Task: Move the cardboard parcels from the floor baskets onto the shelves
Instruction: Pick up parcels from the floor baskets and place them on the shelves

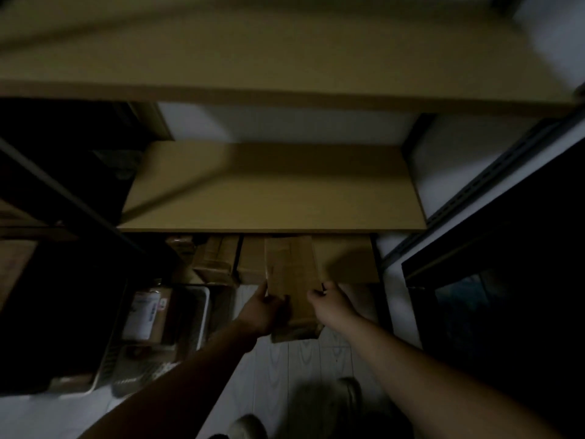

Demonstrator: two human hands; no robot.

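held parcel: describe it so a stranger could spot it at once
Find the tan shelf board mid-rack; a row of cardboard parcels sits below it. The held parcel is the long one in front of that row, the only one gripped by the left hand and right hand.

Seen through my head camera: the left grip [262,308] and right grip [329,301] are bare, as are the left forearm [190,375] and right forearm [411,353] up to the frame's edge. Below are the left shoe [250,426] and right shoe [348,391], pale, rounded and blurred in the gloom.
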